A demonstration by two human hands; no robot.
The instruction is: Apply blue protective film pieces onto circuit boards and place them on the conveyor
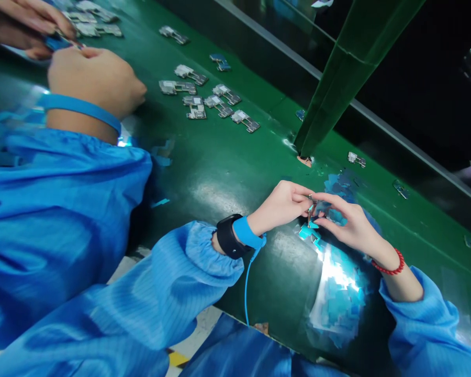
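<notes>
My left hand, with a blue wrist strap and a black band at the wrist, pinches a small circuit board edge-on. My right hand, a red bead bracelet on its wrist, meets it from the other side. Its index fingertip touches the board's upper end, and its thumb is bent near the lower part. Fingers partly hide the board. Just below the hands lie bright cyan film pieces. A larger pile of thin blue film shines under glare nearer my body.
Several loose circuit boards lie on the green tabletop at upper left. A green post rises beyond my hands. On the left, a co-worker's hand and blue sleeve crowd in. A blue cord hangs from my strap.
</notes>
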